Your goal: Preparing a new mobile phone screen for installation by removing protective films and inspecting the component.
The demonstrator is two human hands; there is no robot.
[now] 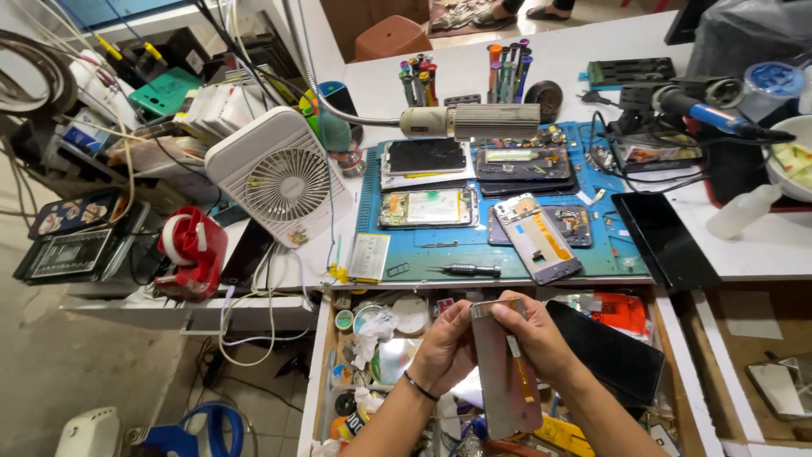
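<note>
a: status of the unit in hand?

b: the person holds a slim grey opened phone body with an orange flex strip down its inside [506, 372] upright over the open wooden drawer [682, 355]. the left hand [444, 349] grips its left edge, fingers curled narrow around the frame. the right hand [534, 334] closes on the top right corner, thumb and forefinger pinched at the upper end. both hands are holding the body; neither holds a tool.

a: what appears done?

b: judging from the view, the body is already opened, since its inner side and flex strip are exposed. a flat black glass panel [607, 351] lies just right of the right-hand fingers, apart from the body. whether it belongs to this unit cannot be told.

a: what appears left?

b: the body is still uncovered, so closing or further stripping seems outstanding. the small black-handled screwdriver [467, 270] rests on the blue work mat [372, 199], above and beyond the fingertips, untouched. several other opened phones [536, 237] lie further up on that mat, well apart from the hands.

a: surroundings?

b: a white square desk fan [275, 173] stands up and to the left of the left-hand fingers; a red tape dispenser [191, 250] sits further left. a grey gooseneck lamp head [474, 121] hangs over the mat.
</note>
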